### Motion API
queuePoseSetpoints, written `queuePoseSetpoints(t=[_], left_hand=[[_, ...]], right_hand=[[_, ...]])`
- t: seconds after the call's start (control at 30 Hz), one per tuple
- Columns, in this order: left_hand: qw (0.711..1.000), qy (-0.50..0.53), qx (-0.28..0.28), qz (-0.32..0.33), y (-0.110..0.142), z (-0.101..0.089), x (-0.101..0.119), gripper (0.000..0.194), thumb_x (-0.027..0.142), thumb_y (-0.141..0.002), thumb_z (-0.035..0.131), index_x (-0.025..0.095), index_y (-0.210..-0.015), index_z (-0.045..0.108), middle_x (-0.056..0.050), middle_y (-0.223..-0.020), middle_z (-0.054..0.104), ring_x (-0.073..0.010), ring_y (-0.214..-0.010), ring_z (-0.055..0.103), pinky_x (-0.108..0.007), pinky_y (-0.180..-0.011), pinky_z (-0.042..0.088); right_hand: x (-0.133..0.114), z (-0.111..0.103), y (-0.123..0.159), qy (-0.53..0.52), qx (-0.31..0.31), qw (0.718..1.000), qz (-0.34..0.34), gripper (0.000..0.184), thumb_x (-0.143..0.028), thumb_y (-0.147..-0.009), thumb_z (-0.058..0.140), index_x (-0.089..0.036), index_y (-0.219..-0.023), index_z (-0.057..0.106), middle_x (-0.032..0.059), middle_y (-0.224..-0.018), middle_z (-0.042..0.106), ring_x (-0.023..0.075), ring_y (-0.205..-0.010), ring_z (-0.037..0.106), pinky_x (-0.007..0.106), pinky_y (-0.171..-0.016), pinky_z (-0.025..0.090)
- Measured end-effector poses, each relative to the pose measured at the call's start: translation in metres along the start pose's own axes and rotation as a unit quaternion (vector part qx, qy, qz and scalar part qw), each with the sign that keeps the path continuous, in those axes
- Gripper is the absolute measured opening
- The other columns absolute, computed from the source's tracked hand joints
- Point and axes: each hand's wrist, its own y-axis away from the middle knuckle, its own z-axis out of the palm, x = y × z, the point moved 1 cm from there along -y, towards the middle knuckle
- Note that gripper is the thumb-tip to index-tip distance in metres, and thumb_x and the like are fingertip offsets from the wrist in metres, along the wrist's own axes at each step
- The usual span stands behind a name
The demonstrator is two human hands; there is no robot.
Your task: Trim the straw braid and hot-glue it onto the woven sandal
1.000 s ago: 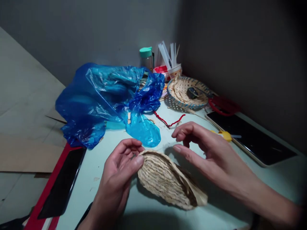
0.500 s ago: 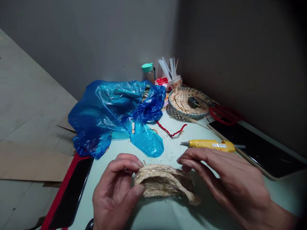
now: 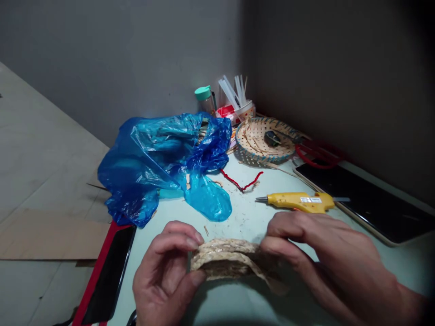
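A small coil of braided straw (image 3: 222,258), pale tan with shiny patches, is held just above the table. My left hand (image 3: 165,271) pinches its left end, fingertips on top and thumb below. At the right end, my right hand (image 3: 319,253) is closed, thumb and fingers pressed together on the upper braid. A flattened loose end of the braid hangs at the lower right, partly in shadow. Just beyond my right hand lies a yellow hot glue gun (image 3: 301,201) with a glue stick out its back.
Behind are a blue plastic bag (image 3: 149,154), a red twisted cord (image 3: 242,186), a woven basket (image 3: 249,136), a green-lidded bottle (image 3: 204,97) and a cup of glue sticks (image 3: 246,111). A tablet (image 3: 367,199) with red-handled scissors (image 3: 317,158) lies right; a black phone-like slab (image 3: 110,276) left.
My right hand has closed its fingers onto the right end of the braided straw coil, where they were apart from it. My left hand keeps its pinch. The view has shifted slightly.
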Motion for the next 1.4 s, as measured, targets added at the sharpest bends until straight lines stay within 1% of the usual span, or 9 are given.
queuePoseSetpoints(t=[0.1,0.23,0.33,0.43,0.5,0.73,0.93,1.2,1.4], left_hand=[[1.0,-0.009,0.001,0.006,-0.001,-0.001,0.0,0.022,0.012,-0.085,0.075,0.022,-0.105,0.074,-0.004,-0.093,0.066,-0.0167,-0.088,0.066,-0.025,-0.076,0.061],[1.0,-0.018,-0.006,-0.007,0.002,-0.006,0.0,0.027,0.01,-0.084,0.075,0.024,-0.107,0.074,-0.005,-0.094,0.066,-0.0185,-0.089,0.066,-0.028,-0.077,0.061],[0.999,-0.013,0.0,-0.039,0.008,-0.002,0.0,0.027,0.012,-0.085,0.075,0.027,-0.108,0.074,-0.005,-0.096,0.066,-0.0191,-0.09,0.066,-0.028,-0.076,0.061],[0.995,0.001,0.069,-0.067,0.013,0.008,0.002,0.019,0.02,-0.085,0.079,0.027,-0.102,0.074,-0.004,-0.095,0.065,-0.0186,-0.089,0.063,-0.026,-0.076,0.058],[0.991,0.006,0.105,-0.078,0.015,0.015,0.004,0.016,0.023,-0.084,0.081,0.026,-0.098,0.074,-0.004,-0.093,0.065,-0.019,-0.089,0.061,-0.026,-0.077,0.057],[0.992,0.018,0.099,-0.08,0.012,0.018,0.004,0.015,0.024,-0.085,0.081,0.025,-0.098,0.074,-0.004,-0.092,0.063,-0.018,-0.09,0.059,-0.023,-0.076,0.056],[0.996,0.008,-0.028,-0.079,0.008,-0.001,-0.008,0.025,0.012,-0.086,0.076,0.027,-0.106,0.075,-0.005,-0.098,0.064,-0.0179,-0.095,0.065,-0.025,-0.082,0.059],[0.962,0.122,0.023,-0.243,0.011,0.007,-0.016,0.017,0.023,-0.087,0.078,0.025,-0.103,0.073,-0.003,-0.1,0.063,-0.014,-0.09,0.064,-0.02,-0.08,0.054],[0.962,0.083,0.07,-0.251,0.007,0.011,-0.022,0.03,0.034,-0.084,0.083,0.024,-0.11,0.072,-0.004,-0.109,0.068,-0.0164,-0.103,0.063,-0.023,-0.092,0.05]], right_hand=[[0.004,0.003,0.005,0.02,0.016,1.0,-0.017,0.026,-0.028,-0.113,0.041,-0.023,-0.101,0.063,-0.0048,-0.091,0.078,0.0054,-0.083,0.074,0.011,-0.08,0.054],[0.005,0.007,0.01,0.056,-0.009,0.997,-0.057,0.033,-0.023,-0.111,0.04,-0.015,-0.138,0.057,0.0053,-0.136,0.072,0.0102,-0.126,0.066,0.018,-0.112,0.046],[0.0,0.009,0.006,0.048,-0.026,0.997,-0.047,0.037,-0.032,-0.11,0.045,-0.011,-0.137,0.057,0.0104,-0.127,0.076,0.0166,-0.115,0.072,0.025,-0.102,0.056],[-0.005,0.012,-0.003,0.058,-0.057,0.995,-0.052,0.042,-0.046,-0.11,0.043,-0.011,-0.123,0.064,0.0128,-0.113,0.079,0.0229,-0.101,0.076,0.033,-0.085,0.063],[-0.005,0.016,-0.006,0.062,-0.069,0.994,-0.066,0.04,-0.041,-0.112,0.04,-0.011,-0.112,0.066,0.0132,-0.105,0.079,0.0237,-0.094,0.076,0.035,-0.078,0.062],[0.001,0.026,-0.002,0.063,-0.093,0.989,-0.098,0.028,-0.019,-0.111,0.037,-0.01,-0.104,0.063,0.0058,-0.082,0.072,0.0191,-0.073,0.067,0.034,-0.069,0.053],[0.005,0.032,0.0,0.095,-0.07,0.985,-0.124,0.028,-0.01,-0.108,0.032,-0.008,-0.113,0.059,0.0046,-0.076,0.067,0.0178,-0.065,0.061,0.03,-0.059,0.052],[0.021,0.045,0.01,0.09,-0.116,0.986,-0.075,0.038,-0.021,-0.112,0.032,-0.002,-0.143,0.044,0.0109,-0.085,0.07,0.0224,-0.073,0.07,0.032,-0.061,0.058],[0.029,0.05,0.012,0.07,-0.114,0.991,-0.007,0.039,-0.019,-0.108,0.043,-0.009,-0.146,0.047,0.0138,-0.094,0.073,0.0264,-0.082,0.074,0.038,-0.07,0.062]])
